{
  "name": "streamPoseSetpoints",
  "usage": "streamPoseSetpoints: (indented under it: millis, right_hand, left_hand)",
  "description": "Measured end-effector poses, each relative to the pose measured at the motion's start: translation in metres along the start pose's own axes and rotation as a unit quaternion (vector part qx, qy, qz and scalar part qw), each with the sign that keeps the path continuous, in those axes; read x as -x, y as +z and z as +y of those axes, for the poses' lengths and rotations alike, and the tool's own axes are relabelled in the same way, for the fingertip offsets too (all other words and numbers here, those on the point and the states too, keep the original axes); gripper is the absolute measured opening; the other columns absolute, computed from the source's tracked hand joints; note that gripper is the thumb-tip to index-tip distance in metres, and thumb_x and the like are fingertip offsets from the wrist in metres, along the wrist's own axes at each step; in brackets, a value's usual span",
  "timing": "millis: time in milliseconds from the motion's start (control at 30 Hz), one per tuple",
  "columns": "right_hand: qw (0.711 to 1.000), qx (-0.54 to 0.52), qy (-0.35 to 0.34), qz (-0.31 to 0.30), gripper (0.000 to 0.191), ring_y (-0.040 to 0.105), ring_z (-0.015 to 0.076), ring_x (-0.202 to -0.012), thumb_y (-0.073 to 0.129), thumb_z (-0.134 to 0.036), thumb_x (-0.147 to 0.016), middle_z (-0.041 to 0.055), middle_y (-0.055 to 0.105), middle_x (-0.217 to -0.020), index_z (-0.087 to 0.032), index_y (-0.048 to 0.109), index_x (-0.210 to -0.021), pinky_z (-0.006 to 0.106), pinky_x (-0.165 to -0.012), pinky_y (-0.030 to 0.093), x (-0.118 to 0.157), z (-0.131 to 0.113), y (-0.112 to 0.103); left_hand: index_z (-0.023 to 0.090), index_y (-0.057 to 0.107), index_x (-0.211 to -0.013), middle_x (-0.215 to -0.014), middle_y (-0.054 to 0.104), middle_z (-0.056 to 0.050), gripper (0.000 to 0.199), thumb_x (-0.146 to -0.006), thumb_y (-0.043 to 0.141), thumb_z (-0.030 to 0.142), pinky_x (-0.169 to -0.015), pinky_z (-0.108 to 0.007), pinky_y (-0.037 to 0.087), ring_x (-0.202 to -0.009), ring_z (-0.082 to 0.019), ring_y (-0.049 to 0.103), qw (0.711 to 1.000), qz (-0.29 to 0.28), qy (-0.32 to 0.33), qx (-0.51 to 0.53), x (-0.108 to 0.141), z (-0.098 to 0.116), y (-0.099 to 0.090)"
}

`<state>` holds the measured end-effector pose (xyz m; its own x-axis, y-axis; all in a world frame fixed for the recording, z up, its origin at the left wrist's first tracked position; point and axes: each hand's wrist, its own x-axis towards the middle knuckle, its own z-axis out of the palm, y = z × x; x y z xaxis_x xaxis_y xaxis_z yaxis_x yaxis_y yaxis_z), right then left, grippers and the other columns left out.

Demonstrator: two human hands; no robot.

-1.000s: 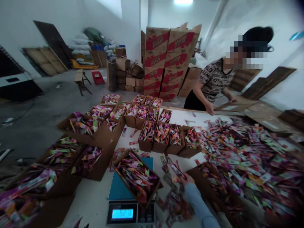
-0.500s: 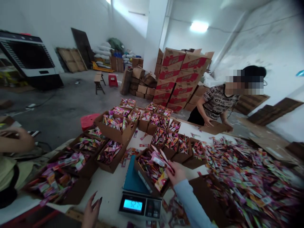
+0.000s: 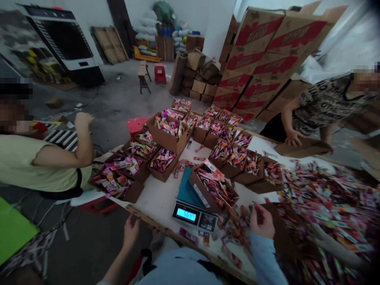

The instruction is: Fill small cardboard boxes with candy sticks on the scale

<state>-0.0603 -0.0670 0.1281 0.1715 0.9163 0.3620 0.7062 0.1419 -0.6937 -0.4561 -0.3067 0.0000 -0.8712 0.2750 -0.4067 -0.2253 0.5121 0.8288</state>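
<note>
My left hand [image 3: 131,229] is at the table's front edge, fingers apart and holding nothing. My right hand [image 3: 263,222] hovers over loose packets right of the scale, its fingers curled in; whatever is between them is hidden. On the teal plate of a digital scale [image 3: 194,215] sits a tilted cardboard box [image 3: 213,186] full of small colorful packets. The lit display seems to read 564.4. An open box [image 3: 285,229] with packets stands just right of my right hand.
Filled boxes [image 3: 169,130] crowd the table's back and left. A large packet heap [image 3: 332,198] covers the right side. One person [image 3: 62,154] sits at the left; another [image 3: 320,107] handles flat cardboard [image 3: 303,147] across the table. A forearm [image 3: 335,245] reaches in at the lower right.
My right hand has left the box on the scale and moved right; packets it held now lie in that box. The display number is higher. The view has shifted, showing more at left.
</note>
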Motion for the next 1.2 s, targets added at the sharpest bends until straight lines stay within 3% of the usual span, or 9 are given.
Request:
streamPoseSetpoints:
  millis: [167, 300, 467, 633, 800, 900, 967, 1067, 1200]
  right_hand:
    - [0.989, -0.011, 0.118, -0.094, 0.051, 0.059, 0.0235, -0.07, 0.047, -0.053, -0.063, 0.015, 0.063, -0.083, -0.012, 0.06, -0.089, 0.038, -0.063, 0.05, 0.045, 0.067, 0.022]
    - [0.975, -0.029, 0.19, -0.113, 0.048, 0.061, 0.0247, -0.069, 0.047, -0.053, -0.061, 0.0148, 0.066, -0.084, -0.017, 0.059, -0.091, 0.038, -0.065, 0.05, 0.053, 0.085, 0.027]
    - [0.982, -0.064, 0.16, -0.082, 0.049, 0.062, 0.0222, -0.067, 0.049, -0.057, -0.062, 0.0108, 0.068, -0.077, -0.016, 0.059, -0.087, 0.036, -0.065, 0.051, 0.035, 0.062, 0.024]
    - [0.978, -0.11, 0.144, -0.108, 0.048, 0.059, 0.0191, -0.062, 0.053, -0.063, -0.063, 0.0065, 0.064, -0.068, -0.019, 0.057, -0.081, 0.032, -0.06, 0.05, 0.022, 0.034, 0.023]
    - [0.938, -0.223, 0.251, -0.09, 0.07, 0.062, 0.0185, -0.074, 0.053, -0.064, -0.065, 0.0112, 0.062, -0.101, -0.018, 0.046, -0.116, 0.031, -0.06, 0.052, 0.007, 0.012, 0.041]
    - [0.928, -0.224, 0.278, -0.106, 0.079, 0.061, 0.0213, -0.094, 0.054, -0.064, -0.064, 0.0134, 0.058, -0.118, -0.018, 0.041, -0.127, 0.033, -0.072, 0.052, -0.004, 0.0, 0.068]
    - [0.936, -0.197, 0.264, -0.125, 0.073, 0.059, 0.0224, -0.1, 0.054, -0.063, -0.064, 0.0117, 0.061, -0.115, -0.019, 0.048, -0.121, 0.034, -0.079, 0.051, -0.011, -0.003, 0.088]
    - [0.946, -0.174, 0.217, -0.167, 0.063, 0.062, 0.0245, -0.093, 0.05, -0.067, -0.061, 0.0102, 0.067, -0.096, -0.018, 0.06, -0.099, 0.037, -0.081, 0.051, -0.024, 0.004, 0.108]
    - [0.949, -0.178, 0.15, -0.213, 0.063, 0.065, 0.0265, -0.081, 0.049, -0.076, -0.052, 0.0097, 0.069, -0.081, -0.02, 0.061, -0.08, 0.039, -0.075, 0.053, -0.043, 0.021, 0.109]
  left_hand:
    - [0.012, 0.055, -0.103, -0.11, 0.062, -0.015, 0.046, -0.064, 0.054, 0.036, -0.098, -0.044, 0.04, -0.114, -0.031, 0.052, 1.0, 0.012, 0.009, -0.023, 0.004, 0.001, 0.0]
    - [0.011, 0.055, -0.106, -0.112, 0.061, -0.016, 0.049, -0.064, 0.054, 0.035, -0.096, -0.042, 0.042, -0.113, -0.03, 0.054, 1.0, 0.01, 0.007, -0.017, 0.007, 0.005, 0.001]
    - [0.008, 0.053, -0.108, -0.111, 0.061, -0.019, 0.052, -0.063, 0.054, 0.034, -0.097, -0.043, 0.041, -0.113, -0.032, 0.053, 1.0, 0.009, 0.012, -0.016, 0.018, 0.011, 0.004]
    - [0.012, 0.053, -0.109, -0.103, 0.064, -0.014, 0.048, -0.066, 0.055, 0.031, -0.089, -0.042, 0.047, -0.105, -0.03, 0.058, 1.0, 0.012, -0.015, 0.001, 0.038, 0.02, 0.014]
    - [0.014, 0.054, -0.105, -0.093, 0.065, -0.009, 0.044, -0.065, 0.057, 0.033, -0.083, -0.04, 0.05, -0.095, -0.027, 0.062, 0.999, 0.002, -0.032, 0.037, 0.042, 0.021, 0.031]
    - [0.013, 0.051, -0.11, -0.107, 0.062, -0.012, 0.048, -0.066, 0.056, 0.032, -0.084, -0.039, 0.05, -0.1, -0.027, 0.06, 0.998, -0.02, -0.027, 0.055, 0.035, 0.022, 0.046]
    - [0.013, 0.05, -0.114, -0.119, 0.057, -0.016, 0.05, -0.068, 0.056, 0.032, -0.084, -0.037, 0.049, -0.108, -0.027, 0.057, 0.997, -0.026, -0.018, 0.063, 0.029, 0.027, 0.059]
    - [0.013, 0.047, -0.12, -0.127, 0.051, -0.019, 0.052, -0.072, 0.051, 0.034, -0.081, -0.036, 0.05, -0.114, -0.027, 0.053, 0.997, -0.046, -0.011, 0.068, 0.019, 0.041, 0.085]
    - [0.011, 0.049, -0.119, -0.122, 0.056, -0.019, 0.051, -0.076, 0.046, 0.039, -0.08, -0.038, 0.05, -0.111, -0.027, 0.054, 0.99, -0.115, 0.016, 0.078, 0.008, 0.067, 0.129]
